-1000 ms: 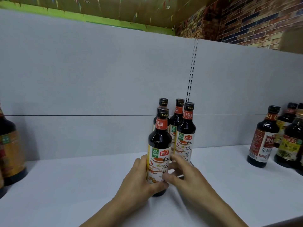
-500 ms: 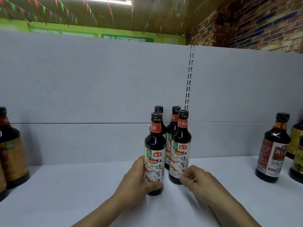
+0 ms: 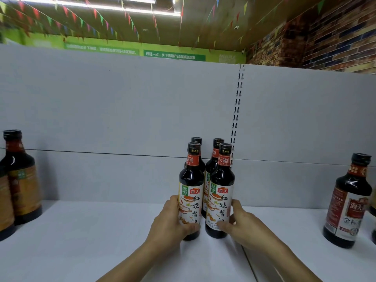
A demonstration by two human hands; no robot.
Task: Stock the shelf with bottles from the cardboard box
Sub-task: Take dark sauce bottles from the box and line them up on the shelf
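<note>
Several dark soy sauce bottles with red neck bands and white-and-yellow labels stand in a tight cluster on the white shelf [image 3: 81, 241]. My left hand [image 3: 168, 222] wraps around the lower part of the front left bottle [image 3: 191, 192]. My right hand [image 3: 242, 222] grips the base of the front right bottle [image 3: 221, 190]. Both front bottles stand upright on the shelf, side by side and almost touching. Two more bottles [image 3: 215, 155] stand right behind them, mostly hidden. The cardboard box is out of view.
Larger dark bottles [image 3: 22, 180] stand at the shelf's far left. Another dark bottle with a red label [image 3: 350, 202] stands at the right. A grey back panel with a slotted upright [image 3: 237, 110] closes the shelf behind. A seam [image 3: 248, 259] splits the shelf board near my right wrist.
My right hand left the front left bottle and closed on the front right bottle. The front left bottle now stands level with its neighbour. The camera has tilted upward.
</note>
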